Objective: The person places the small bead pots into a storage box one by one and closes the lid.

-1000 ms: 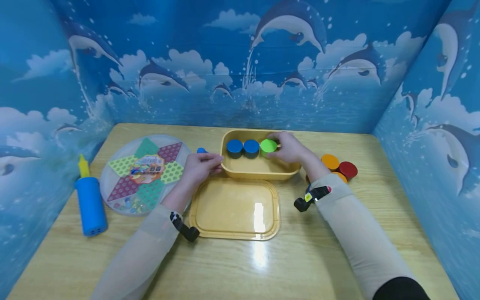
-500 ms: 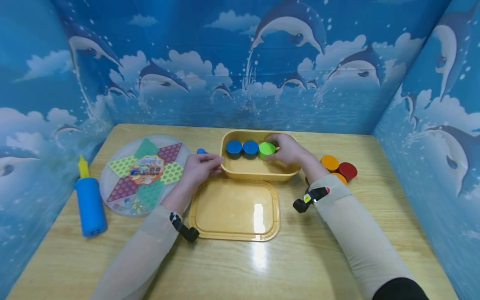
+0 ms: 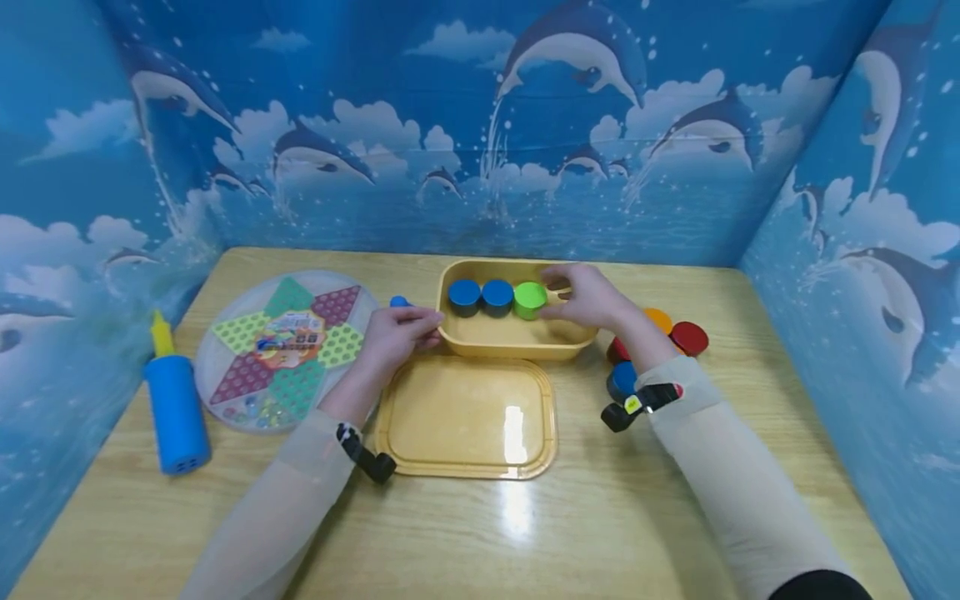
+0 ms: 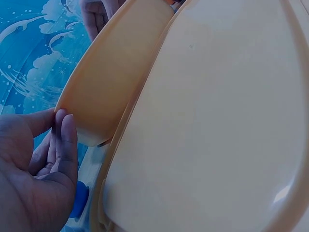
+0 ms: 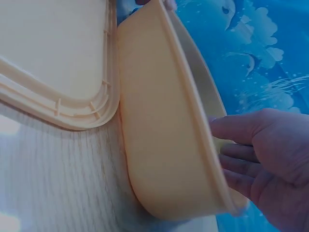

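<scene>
My left hand pinches the left end of the rim of a yellow plastic box; the left wrist view shows this left hand with thumb and fingertips at the rim. Inside the box stand two blue round pieces and a light green round piece in a row. My right hand reaches over the right side of the box, fingers spread just right of the green piece. In the right wrist view, the right hand has its fingers past the rim, their tips partly hidden.
The yellow lid lies before the box. Near my right forearm sit red, orange and blue round pieces. A Chinese checkers board and a blue pump are at left; a blue knob shows behind my left hand.
The green piece has shifted left, close to the blue ones. My right hand has let go of it and moved slightly right, its fingers spreading. The left hand keeps its place at the rim.
</scene>
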A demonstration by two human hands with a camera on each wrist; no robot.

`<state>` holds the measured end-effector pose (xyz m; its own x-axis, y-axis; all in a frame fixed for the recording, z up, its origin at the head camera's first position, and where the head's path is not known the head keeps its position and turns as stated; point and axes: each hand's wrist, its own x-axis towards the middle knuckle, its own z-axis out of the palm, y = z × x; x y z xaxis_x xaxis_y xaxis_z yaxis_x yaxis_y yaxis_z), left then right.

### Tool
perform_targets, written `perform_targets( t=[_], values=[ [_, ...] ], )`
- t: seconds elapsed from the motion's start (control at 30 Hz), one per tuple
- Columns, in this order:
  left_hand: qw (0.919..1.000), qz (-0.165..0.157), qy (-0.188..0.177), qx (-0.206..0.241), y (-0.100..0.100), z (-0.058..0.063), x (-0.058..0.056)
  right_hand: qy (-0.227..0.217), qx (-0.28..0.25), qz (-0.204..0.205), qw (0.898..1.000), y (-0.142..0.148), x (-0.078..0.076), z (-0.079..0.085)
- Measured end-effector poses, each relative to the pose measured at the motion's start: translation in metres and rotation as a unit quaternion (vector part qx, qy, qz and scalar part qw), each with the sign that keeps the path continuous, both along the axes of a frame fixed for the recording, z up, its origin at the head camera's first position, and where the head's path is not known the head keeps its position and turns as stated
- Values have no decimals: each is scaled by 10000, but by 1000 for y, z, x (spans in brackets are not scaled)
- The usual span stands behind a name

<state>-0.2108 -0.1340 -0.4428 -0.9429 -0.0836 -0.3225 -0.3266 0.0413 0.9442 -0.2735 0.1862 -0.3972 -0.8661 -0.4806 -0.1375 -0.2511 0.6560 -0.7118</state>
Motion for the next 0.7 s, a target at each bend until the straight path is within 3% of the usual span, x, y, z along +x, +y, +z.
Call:
perform_targets(
  t=[0.7],
  values=[
    [9999,-36,31,158,-1,-3,-1,656,-167,-161,9976,49,72,33]
  ],
)
